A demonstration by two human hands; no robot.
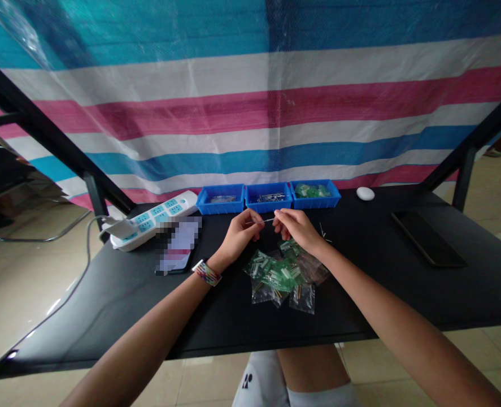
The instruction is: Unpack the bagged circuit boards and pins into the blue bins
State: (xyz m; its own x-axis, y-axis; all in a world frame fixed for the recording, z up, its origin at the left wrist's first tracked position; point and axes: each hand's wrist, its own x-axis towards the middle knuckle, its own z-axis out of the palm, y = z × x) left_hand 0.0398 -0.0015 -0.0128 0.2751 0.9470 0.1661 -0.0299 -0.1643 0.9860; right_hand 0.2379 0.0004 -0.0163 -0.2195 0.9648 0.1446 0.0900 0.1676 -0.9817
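Note:
My left hand point(242, 230) and my right hand point(296, 227) meet above the black table point(403, 282), just in front of the middle blue tray. Both pinch the ends of a thin metal pin or wire point(269, 220) stretched between their fingertips. A beaded band sits on my left wrist point(207, 272). Below the hands lies a heap of small clear bags point(284, 276) holding green and white parts. A few loose thin pins point(323, 233) lie right of my right hand.
Three blue trays point(268, 197) line the back edge, one holding green parts point(312, 190). A white power strip point(152, 219) and a phone point(178, 246) lie left. A white round object point(365, 193) and a dark phone point(428, 237) lie right. A striped tarp hangs behind.

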